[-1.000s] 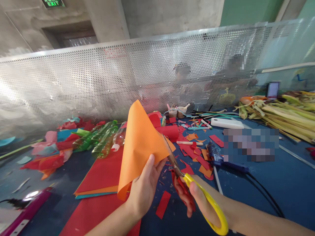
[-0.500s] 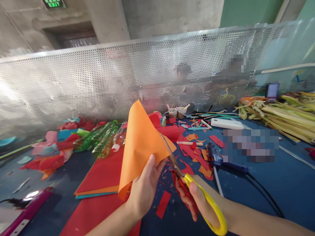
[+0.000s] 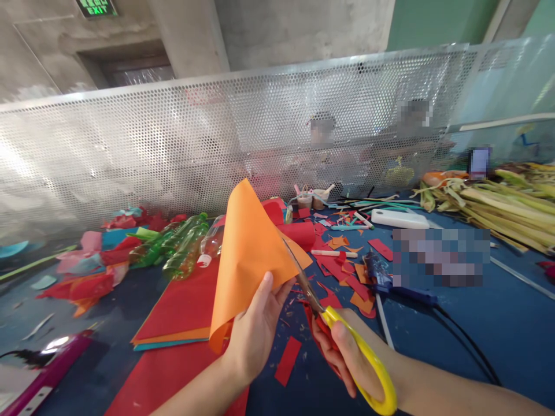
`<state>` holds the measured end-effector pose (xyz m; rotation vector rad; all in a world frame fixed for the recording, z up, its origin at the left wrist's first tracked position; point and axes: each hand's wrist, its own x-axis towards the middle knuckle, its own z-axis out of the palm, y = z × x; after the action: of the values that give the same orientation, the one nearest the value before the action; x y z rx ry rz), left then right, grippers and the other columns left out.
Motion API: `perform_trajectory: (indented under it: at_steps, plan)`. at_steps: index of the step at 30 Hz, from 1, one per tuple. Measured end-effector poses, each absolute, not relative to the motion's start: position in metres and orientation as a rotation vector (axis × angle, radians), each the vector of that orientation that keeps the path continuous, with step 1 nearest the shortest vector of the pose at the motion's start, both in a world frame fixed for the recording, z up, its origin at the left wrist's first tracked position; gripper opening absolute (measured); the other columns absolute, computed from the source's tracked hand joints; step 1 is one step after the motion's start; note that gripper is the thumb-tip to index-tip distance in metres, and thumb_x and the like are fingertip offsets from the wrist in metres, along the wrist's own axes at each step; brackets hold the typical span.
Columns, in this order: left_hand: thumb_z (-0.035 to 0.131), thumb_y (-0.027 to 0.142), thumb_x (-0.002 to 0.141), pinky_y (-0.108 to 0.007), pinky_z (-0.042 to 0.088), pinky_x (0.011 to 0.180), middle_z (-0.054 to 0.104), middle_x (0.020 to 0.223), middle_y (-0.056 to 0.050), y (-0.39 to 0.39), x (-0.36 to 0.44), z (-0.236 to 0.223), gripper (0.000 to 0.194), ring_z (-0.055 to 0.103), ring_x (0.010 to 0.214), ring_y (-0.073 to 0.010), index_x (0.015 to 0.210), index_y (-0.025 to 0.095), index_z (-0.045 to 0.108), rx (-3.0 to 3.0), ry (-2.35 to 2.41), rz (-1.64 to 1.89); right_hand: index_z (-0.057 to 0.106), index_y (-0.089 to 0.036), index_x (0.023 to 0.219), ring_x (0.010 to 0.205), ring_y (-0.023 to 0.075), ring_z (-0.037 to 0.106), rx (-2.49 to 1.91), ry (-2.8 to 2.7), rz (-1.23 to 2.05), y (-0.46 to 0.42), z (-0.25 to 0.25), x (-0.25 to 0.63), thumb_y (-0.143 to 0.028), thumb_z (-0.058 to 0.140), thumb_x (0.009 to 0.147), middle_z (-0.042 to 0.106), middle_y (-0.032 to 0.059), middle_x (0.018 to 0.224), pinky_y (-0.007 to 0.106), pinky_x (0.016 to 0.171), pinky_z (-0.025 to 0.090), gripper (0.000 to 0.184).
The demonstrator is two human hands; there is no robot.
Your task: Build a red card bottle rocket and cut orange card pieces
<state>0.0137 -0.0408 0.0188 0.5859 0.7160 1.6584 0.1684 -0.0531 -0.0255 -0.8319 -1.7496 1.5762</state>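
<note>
My left hand point(image 3: 255, 332) pinches the lower edge of a curled orange paper sheet point(image 3: 249, 242) between thumb and fingers, holding it up above the table. In my right hand point(image 3: 353, 346) is a pair of scissors point(image 3: 366, 355) with one yellow and one red handle. Their blades point(image 3: 306, 283) are around the sheet's right side, where a cut separates a narrow strip point(image 3: 299, 251). Behind and left of the left hand lie stacked coloured sheets point(image 3: 176, 315), red on top. A small red paper rectangle point(image 3: 287, 361) rests on the table between my forearms.
Green plastic bottles point(image 3: 186, 248) and crumpled coloured paper point(image 3: 95, 266) lie at left. Red and orange scraps point(image 3: 347, 268), a blue glue gun point(image 3: 403, 292) with its cord and a white case point(image 3: 399, 218) are at right. Dried husks point(image 3: 503, 202) lie beyond. A perforated metal screen point(image 3: 173, 144) bounds the back.
The scissor handles have closed slightly, and the fingers in the red handle have shifted a little. The orange sheet stays almost in place in my left hand.
</note>
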Motion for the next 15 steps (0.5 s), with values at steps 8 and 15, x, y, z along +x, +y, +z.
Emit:
perform_trajectory:
  at_steps: [8,15]
  plan:
    - [0.070,0.025,0.076,-0.043,0.045,0.104,0.071,0.113,-0.002,-0.041,0.013,0.019,0.036,0.052,0.123,-0.0270,0.112,0.024,0.065,0.562,0.721,1.649,0.037,-0.021,0.069,0.029,0.0035,0.029,-0.868,-1.642,1.651,-0.051,-0.025,0.164,-0.080,0.031,0.078,0.030,-0.0106,0.046,0.014,0.026,0.030,0.060]
    - [0.066,0.028,0.080,-0.042,0.035,0.112,0.069,0.117,-0.003,-0.031,0.007,0.015,0.039,0.052,0.124,-0.0251,0.118,0.023,0.062,0.614,0.740,1.616,0.037,-0.021,0.066,0.041,0.0080,0.046,-0.859,-1.574,1.715,-0.049,-0.012,0.162,-0.091,0.025,0.065,0.042,-0.0056,0.050,0.025,0.049,0.047,0.072]
